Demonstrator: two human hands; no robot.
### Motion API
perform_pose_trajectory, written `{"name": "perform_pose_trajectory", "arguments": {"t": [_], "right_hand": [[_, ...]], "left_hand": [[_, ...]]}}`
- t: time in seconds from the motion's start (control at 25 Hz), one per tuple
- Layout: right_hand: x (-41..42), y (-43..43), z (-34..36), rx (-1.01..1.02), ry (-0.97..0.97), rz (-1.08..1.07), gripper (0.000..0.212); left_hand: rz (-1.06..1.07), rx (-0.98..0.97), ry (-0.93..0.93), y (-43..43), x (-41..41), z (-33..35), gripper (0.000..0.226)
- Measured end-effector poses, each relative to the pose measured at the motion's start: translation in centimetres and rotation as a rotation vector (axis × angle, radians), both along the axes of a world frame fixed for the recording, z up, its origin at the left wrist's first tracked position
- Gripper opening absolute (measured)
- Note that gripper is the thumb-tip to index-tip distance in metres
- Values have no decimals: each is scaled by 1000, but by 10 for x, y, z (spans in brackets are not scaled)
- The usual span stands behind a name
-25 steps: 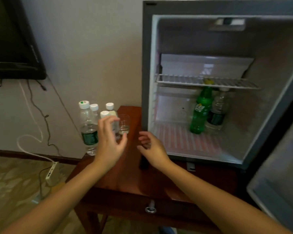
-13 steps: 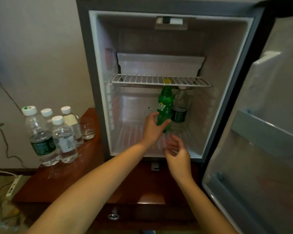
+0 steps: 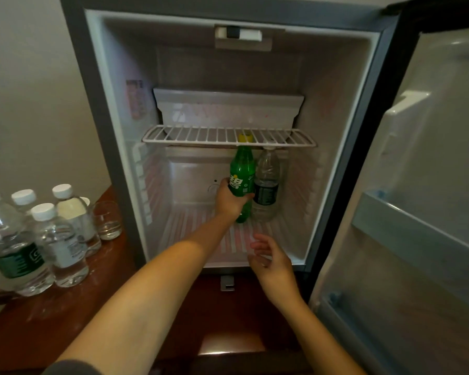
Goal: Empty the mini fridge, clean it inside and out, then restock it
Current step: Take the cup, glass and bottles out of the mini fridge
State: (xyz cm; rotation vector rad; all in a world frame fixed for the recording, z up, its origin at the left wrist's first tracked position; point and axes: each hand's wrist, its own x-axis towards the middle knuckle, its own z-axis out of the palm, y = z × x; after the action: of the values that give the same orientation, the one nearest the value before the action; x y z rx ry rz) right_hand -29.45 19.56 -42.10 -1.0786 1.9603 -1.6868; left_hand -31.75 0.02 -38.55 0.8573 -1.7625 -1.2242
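Two bottles on the mini fridge [image 3: 100, 104] floor, under the wire shelf [image 3: 228, 135]: green soda bottle [image 3: 243, 169], clear water bottle [image 3: 267, 185], side by side. Left hand [image 3: 229, 200]: fingers clamped round the green soda bottle. Right hand [image 3: 271, 259]: fingers apart, empty. Step: emptying. Next, likely: draw it out clear of the shelf.

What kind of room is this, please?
Probably a hotel room: a mini fridge stands on a wooden table, with small water bottles and a drinking glass beside it.
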Motion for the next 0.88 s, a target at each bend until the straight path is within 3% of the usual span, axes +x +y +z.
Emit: {"name": "perform_pose_trajectory", "arguments": {"t": [0.52,0.68,0.88], "right_hand": [[-7,25,-8,210,219,125,37],[1,17,3,185,179,59,37],[-14,-65,47,21,-7,-189,59]], "left_hand": [[-48,-51,185,56,139,9,58],[-42,-53,173,59,184,16,59],[-19,-57,163,65,210,12,63]]}}
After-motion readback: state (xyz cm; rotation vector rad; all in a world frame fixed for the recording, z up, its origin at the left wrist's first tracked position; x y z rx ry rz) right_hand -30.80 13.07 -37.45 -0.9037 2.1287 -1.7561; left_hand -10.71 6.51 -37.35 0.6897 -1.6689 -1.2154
